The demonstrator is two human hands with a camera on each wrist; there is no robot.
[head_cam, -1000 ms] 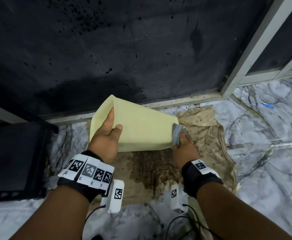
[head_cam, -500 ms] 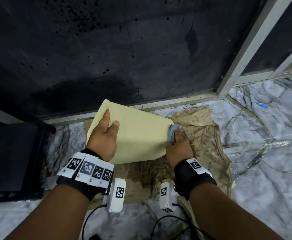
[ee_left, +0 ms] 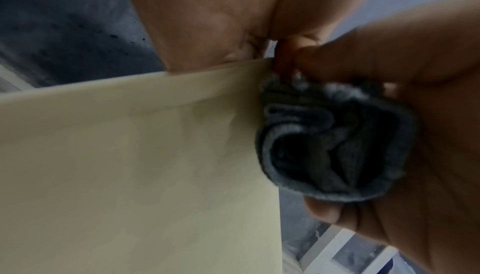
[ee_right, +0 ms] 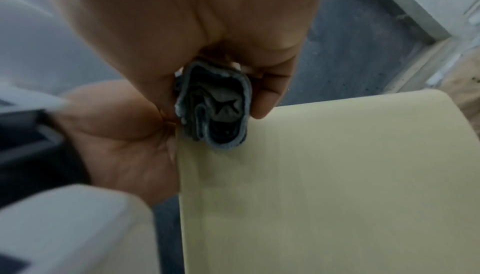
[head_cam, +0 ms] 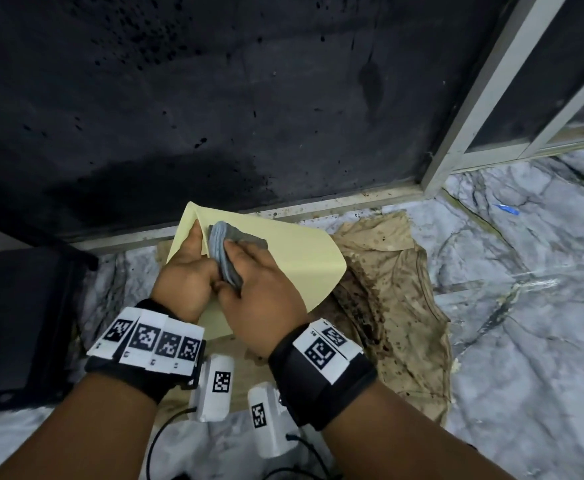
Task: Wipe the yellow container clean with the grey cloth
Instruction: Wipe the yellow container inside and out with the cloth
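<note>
Grey folded cloth (head_cam: 224, 251), bunched in the right hand (head_cam: 259, 292), has crossed from the far right corner of the pale yellow plastic container (head_cam: 283, 258) to the edge gripped by the left hand (head_cam: 186, 275); one face looks covered.

Left wrist view, blurred. Yellow container (ee_left: 135, 165) fills lower left; flat pale wall, top edge running slightly uphill to the right. Left hand (ee_left: 207, 15) at top, thumb and palm gripping that top edge. Right hand (ee_left: 405, 134) enters from the right, fingers curled round bunched grey cloth (ee_left: 335, 151), folds visible end-on. Cloth touches the container's right edge near its upper corner. Dark speckled wall (ee_left: 64, 21) behind, upper left
</note>
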